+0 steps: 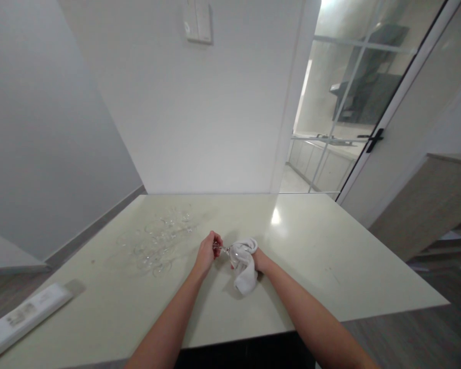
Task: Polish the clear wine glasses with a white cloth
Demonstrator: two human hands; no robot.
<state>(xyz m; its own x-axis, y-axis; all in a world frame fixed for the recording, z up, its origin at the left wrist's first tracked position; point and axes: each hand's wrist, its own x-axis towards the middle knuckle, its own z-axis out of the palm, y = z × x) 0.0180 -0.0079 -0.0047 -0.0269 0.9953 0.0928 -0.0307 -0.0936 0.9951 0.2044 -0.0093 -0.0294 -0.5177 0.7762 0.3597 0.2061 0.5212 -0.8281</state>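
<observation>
The table (pixel 299 241) offers wider room toward the right; its near edge runs beneath both forearms. Clear glassware (pixel 155 245) occupies the left side. A soft cloth (pixel 247 277) partly wraps a stemmed glass (pixel 235 254) between the hands — the right hand (pixel 258 259) has fingers mostly hidden, so I cannot tell their closing. The glass seems light, stiff, slippery, fragile — best held gently at the stem, where the left hand (pixel 211 250) has closed fingers.

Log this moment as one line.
left hand: holds glass at stem end | right hand: holds white cloth against glass | table: clear glassware, left side
</observation>
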